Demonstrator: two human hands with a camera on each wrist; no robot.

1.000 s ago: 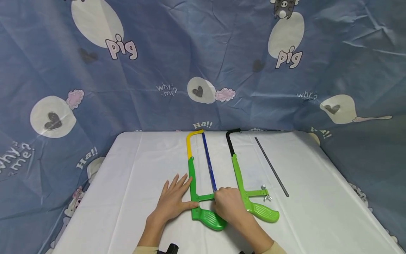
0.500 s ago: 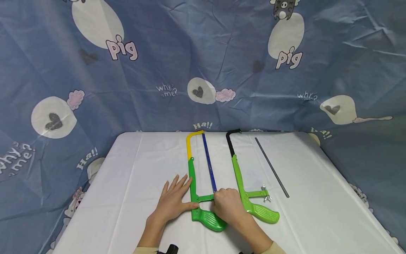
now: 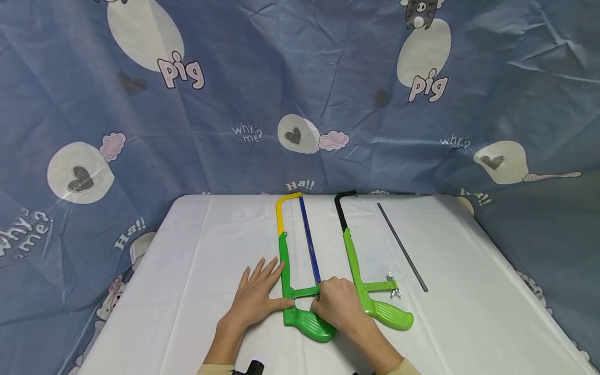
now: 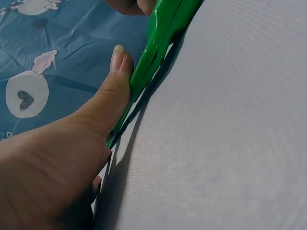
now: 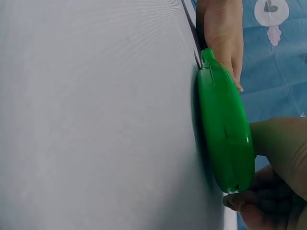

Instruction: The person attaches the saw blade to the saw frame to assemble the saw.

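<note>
A hacksaw (image 3: 285, 265) with a dark green body and yellow front lies on the white table. Its blue blade (image 3: 309, 239) runs from the yellow tip down to the short green arm. My left hand (image 3: 255, 298) presses on the frame with spread fingers, thumb across it near the handle. Curled fingers of my right hand (image 3: 338, 302) grip the lower blade end, at the spot where the second saw carries its wing nut (image 3: 396, 293); the hand hides this part. In the right wrist view the green handle (image 5: 225, 124) lies beside the right fingers.
Right of my right hand lies a second hacksaw (image 3: 352, 255), light green with a black front and no blade fitted. A loose grey blade (image 3: 401, 247) is farther right. The white tablecloth (image 3: 211, 234) meets a printed blue curtain (image 3: 225, 94) at the back.
My right hand's fingers have shifted slightly at the lower blade end, showing a little more of the green arm's tip. The left hand and both saws stay in place.
</note>
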